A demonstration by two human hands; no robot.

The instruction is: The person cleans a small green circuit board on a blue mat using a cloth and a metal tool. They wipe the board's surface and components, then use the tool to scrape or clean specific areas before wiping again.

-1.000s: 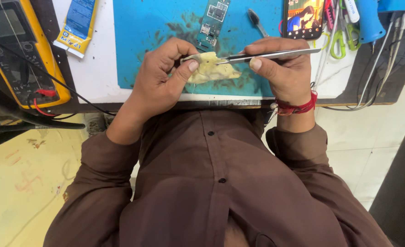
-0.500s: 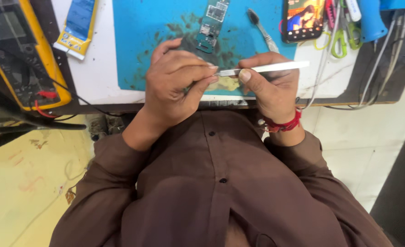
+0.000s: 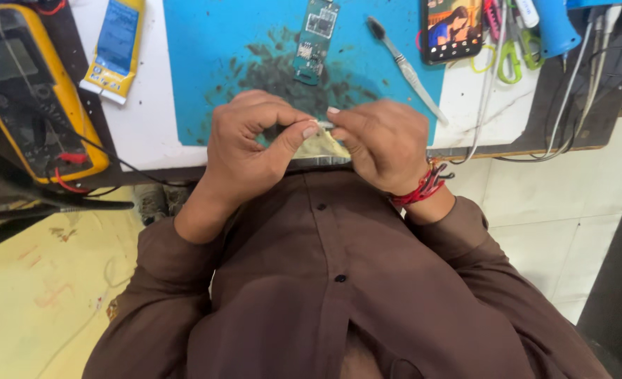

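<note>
I am pinching with my left hand point(image 3: 244, 144), thumb and forefinger closed together on the edge of a small yellowish cloth point(image 3: 323, 146), and the other fingers are curling in behind them. My right hand point(image 3: 381, 144) is meeting it fingertip to fingertip, its fingers closed around a thin metal tool point(image 3: 324, 124) of which only a short bright tip is showing between the two hands; I cannot tell what kind of tool it is. The cloth is hanging below the fingertips, just over the near edge of the blue work mat point(image 3: 220, 42), and most of it is hidden by my hands. A red thread band point(image 3: 423, 188) is sitting on my right wrist. Beyond the hands, a green circuit board point(image 3: 313, 38) is lying on a dark stained patch of the mat, and a small brush point(image 3: 404, 64) is lying slantwise just to its right. A phone point(image 3: 451, 28) with a lit screen is resting at the mat's far right corner, with green-handled scissors point(image 3: 511, 52) beside it. Well apart on my left, a yellow multimeter point(image 3: 30, 91) and a blue and yellow tube point(image 3: 114, 45) are lying on the bench.
</note>
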